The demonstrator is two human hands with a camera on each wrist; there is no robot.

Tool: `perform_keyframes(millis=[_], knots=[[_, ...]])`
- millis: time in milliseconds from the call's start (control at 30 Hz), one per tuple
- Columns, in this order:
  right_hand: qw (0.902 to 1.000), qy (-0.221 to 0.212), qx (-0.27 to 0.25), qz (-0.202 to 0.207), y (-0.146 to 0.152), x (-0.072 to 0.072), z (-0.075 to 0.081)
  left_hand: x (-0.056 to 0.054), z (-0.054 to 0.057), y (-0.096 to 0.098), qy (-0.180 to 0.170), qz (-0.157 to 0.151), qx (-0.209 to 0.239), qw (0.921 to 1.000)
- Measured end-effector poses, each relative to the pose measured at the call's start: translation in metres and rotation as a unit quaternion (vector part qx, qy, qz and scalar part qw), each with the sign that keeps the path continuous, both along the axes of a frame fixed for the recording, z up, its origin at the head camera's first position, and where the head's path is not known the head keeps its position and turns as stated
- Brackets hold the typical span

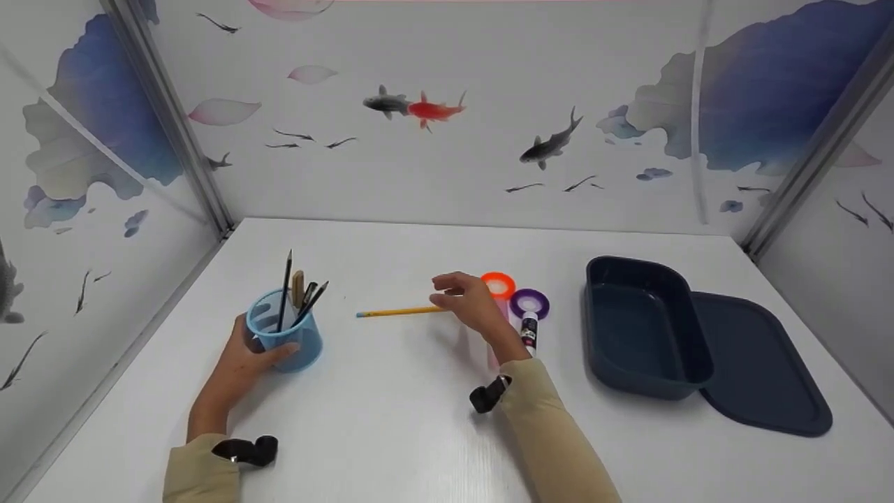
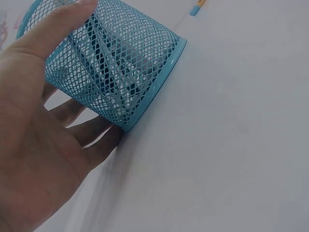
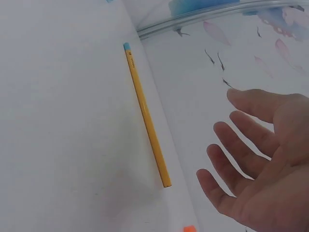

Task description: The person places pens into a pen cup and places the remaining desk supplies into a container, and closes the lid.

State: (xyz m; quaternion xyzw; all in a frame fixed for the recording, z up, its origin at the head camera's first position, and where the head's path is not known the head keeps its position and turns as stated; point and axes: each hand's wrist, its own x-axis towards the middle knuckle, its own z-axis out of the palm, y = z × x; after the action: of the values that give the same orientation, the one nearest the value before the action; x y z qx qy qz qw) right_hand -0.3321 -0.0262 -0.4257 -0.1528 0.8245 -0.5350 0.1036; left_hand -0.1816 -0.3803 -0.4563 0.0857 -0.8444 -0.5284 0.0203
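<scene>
A light blue mesh pen holder (image 1: pixel 302 349) stands on the left of the white table, with pencils (image 1: pixel 288 286) and other slim items upright inside. My left hand (image 1: pixel 241 360) grips it from the side, thumb across the front; in the left wrist view the fingers pass behind the mesh wall (image 2: pixel 120 63). To the right, a yellow pencil (image 1: pixel 398 312) with a light blue end lies on the table. Over its right end hovers my right hand (image 1: pixel 471 304), fingers spread and holding nothing. The right wrist view shows the whole pencil (image 3: pixel 147 116) apart from the fingertips.
Right of my right hand lie an orange ring (image 1: pixel 497 285), a purple ring (image 1: pixel 529 304) and a black-and-white tube (image 1: pixel 529 334). Farther right stands a dark blue open box (image 1: pixel 646 384), overlapping a flat dark lid (image 1: pixel 761 363). Printed panels wall the table in.
</scene>
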Motion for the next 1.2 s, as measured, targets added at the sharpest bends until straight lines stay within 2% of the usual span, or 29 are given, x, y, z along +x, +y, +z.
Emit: perform_keyframes(millis=[167, 367, 467, 633, 933, 1200], knots=[[0.9981, -0.039, 0.025, -0.041, 0.001, -0.006, -0.008, -0.001, 0.0, 0.0, 0.001, -0.003, 0.007, 1.0], [0.9923, -0.092, 0.057, -0.06, 0.004, -0.008, -0.012, -0.001, -0.001, 0.0, 0.002, 0.001, 0.003, 1.0], [0.9906, -0.104, 0.061, -0.066, 0.005, -0.006, -0.011, 0.0, 0.0, 0.0, 0.003, 0.003, 0.001, 1.0], [0.9918, -0.098, 0.056, -0.06, 0.006, -0.004, -0.01, -0.001, 0.001, 0.001, 0.006, 0.002, 0.0, 1.0], [0.9873, -0.12, 0.067, -0.079, 0.003, -0.006, -0.013, 0.002, -0.003, 0.0, -0.006, 0.003, -0.001, 1.0], [0.985, -0.127, 0.059, -0.101, 0.001, -0.007, -0.011, 0.0, 0.001, 0.001, -0.002, 0.001, 0.001, 1.0]])
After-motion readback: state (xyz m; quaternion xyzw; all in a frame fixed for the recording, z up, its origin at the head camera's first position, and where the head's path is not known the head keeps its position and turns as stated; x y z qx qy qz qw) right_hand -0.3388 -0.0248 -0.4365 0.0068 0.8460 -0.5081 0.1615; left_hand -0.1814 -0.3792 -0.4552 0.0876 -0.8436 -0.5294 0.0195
